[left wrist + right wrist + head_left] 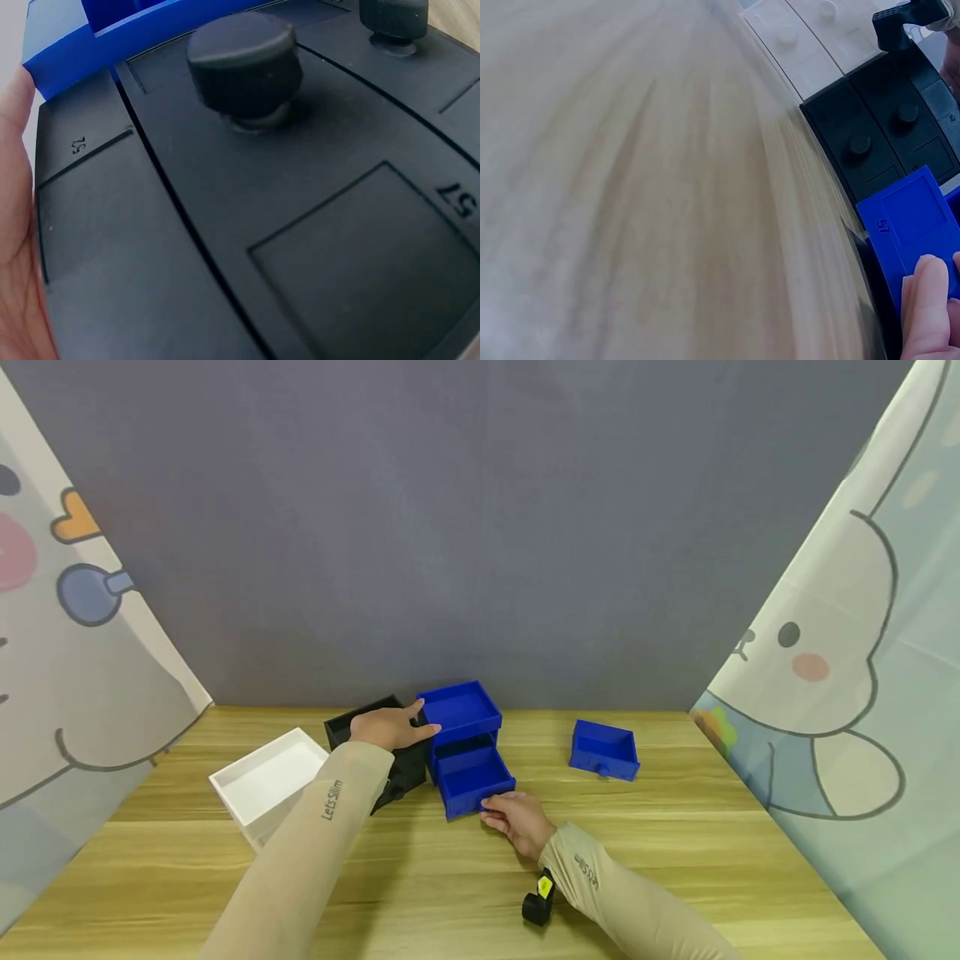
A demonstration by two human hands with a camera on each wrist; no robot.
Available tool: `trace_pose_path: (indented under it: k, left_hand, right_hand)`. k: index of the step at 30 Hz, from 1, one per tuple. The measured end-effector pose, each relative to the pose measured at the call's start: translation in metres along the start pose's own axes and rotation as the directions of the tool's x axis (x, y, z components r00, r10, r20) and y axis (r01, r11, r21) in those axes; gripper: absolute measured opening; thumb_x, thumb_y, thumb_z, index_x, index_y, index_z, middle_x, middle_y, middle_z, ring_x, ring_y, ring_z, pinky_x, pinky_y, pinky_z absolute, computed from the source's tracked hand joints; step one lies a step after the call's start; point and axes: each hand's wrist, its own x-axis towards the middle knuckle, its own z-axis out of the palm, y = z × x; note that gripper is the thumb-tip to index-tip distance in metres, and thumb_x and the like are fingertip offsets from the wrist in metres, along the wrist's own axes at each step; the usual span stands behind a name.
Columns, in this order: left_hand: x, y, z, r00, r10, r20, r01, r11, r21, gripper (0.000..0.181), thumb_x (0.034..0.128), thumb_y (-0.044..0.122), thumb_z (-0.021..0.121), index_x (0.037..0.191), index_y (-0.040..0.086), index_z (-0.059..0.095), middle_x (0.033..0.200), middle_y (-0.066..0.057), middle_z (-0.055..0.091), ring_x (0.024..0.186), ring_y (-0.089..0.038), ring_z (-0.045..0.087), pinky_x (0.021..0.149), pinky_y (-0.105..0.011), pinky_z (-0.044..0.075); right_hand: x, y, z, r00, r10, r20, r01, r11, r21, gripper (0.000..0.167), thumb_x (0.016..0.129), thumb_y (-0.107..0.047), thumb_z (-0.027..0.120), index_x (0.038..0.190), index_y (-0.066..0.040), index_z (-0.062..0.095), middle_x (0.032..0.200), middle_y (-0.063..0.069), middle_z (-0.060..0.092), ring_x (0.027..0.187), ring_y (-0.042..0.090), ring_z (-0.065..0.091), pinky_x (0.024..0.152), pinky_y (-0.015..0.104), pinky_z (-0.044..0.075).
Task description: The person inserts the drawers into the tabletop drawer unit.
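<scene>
A blue drawer cabinet (465, 710) stands on the table with its lower drawer (474, 774) pulled out toward me. My right hand (521, 822) pinches the front of that drawer at its knob, which the fingers hide; the right wrist view shows the fingers (928, 307) against the blue drawer front. Across the left edge of the cabinet's top lies my left hand (390, 729), thumb and forefinger spread and straight. Beneath it is a black drawer cabinet (408, 768), touching the blue one. Its closed drawer fronts and round knobs (246, 64) fill the left wrist view.
A white drawer cabinet (272, 774) stands left of the black one, partly behind my left forearm. To the right, a separate blue drawer (603, 750) sits on the wooden table (675, 860). A grey cloth wall (480, 527) rises behind.
</scene>
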Motion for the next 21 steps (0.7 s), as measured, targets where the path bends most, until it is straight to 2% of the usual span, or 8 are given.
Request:
trace_pose_path:
  k: [5, 13, 16, 21]
  left_hand:
    - [0.001, 0.003, 0.002, 1.000, 0.015, 0.000, -0.015, 1.000, 0.001, 0.078, 0.0897, 0.073, 0.035, 0.154, 0.036, 0.011, 0.067, -0.006, 0.056, 0.047, -0.013, 0.028, 0.052, -0.031, 0.026]
    - [0.002, 0.003, 0.001, 1.000, -0.001, -0.001, 0.001, 1.000, 0.012, 0.078, 0.0896, 0.073, 0.034, 0.154, 0.036, 0.011, 0.053, -0.001, 0.042, 0.046, -0.012, 0.020, 0.051, -0.030, 0.022]
    - [0.002, 0.001, 0.000, 1.000, -0.002, 0.002, 0.002, 1.000, 0.009, 0.078, 0.0899, 0.072, 0.035, 0.154, 0.035, 0.011, 0.056, -0.003, 0.047, 0.047, -0.012, 0.022, 0.051, -0.030, 0.022]
    - [0.002, -0.002, -0.002, 1.000, 0.010, 0.011, -0.010, 1.000, -0.001, 0.078, 0.0902, 0.072, 0.034, 0.154, 0.034, 0.010, 0.060, -0.005, 0.051, 0.047, -0.012, 0.023, 0.051, -0.029, 0.023]
  right_hand:
    - [0.002, 0.003, -0.003, 1.000, -0.007, -0.015, 0.007, 1.000, 0.006, 0.010, 0.089, 0.007, 0.056, 0.084, 0.003, 0.063, 0.072, 0.005, 0.063, 0.065, 0.010, 0.063, 0.066, 0.020, 0.053]
    - [0.008, -0.003, -0.005, 1.000, -0.004, -0.009, 0.004, 1.000, -0.001, 0.013, 0.090, 0.008, 0.054, 0.082, 0.001, 0.062, 0.069, 0.003, 0.062, 0.062, 0.007, 0.061, 0.063, 0.017, 0.051]
    - [0.010, -0.004, -0.003, 1.000, -0.002, -0.001, 0.002, 1.000, -0.008, 0.012, 0.091, 0.007, 0.054, 0.083, 0.002, 0.063, 0.069, 0.003, 0.062, 0.062, 0.007, 0.061, 0.063, 0.017, 0.051]
    - [0.013, -0.006, 0.000, 1.000, -0.007, -0.028, 0.006, 1.000, -0.014, 0.011, 0.091, 0.008, 0.053, 0.086, 0.006, 0.062, 0.068, 0.004, 0.061, 0.062, 0.008, 0.061, 0.063, 0.017, 0.051]
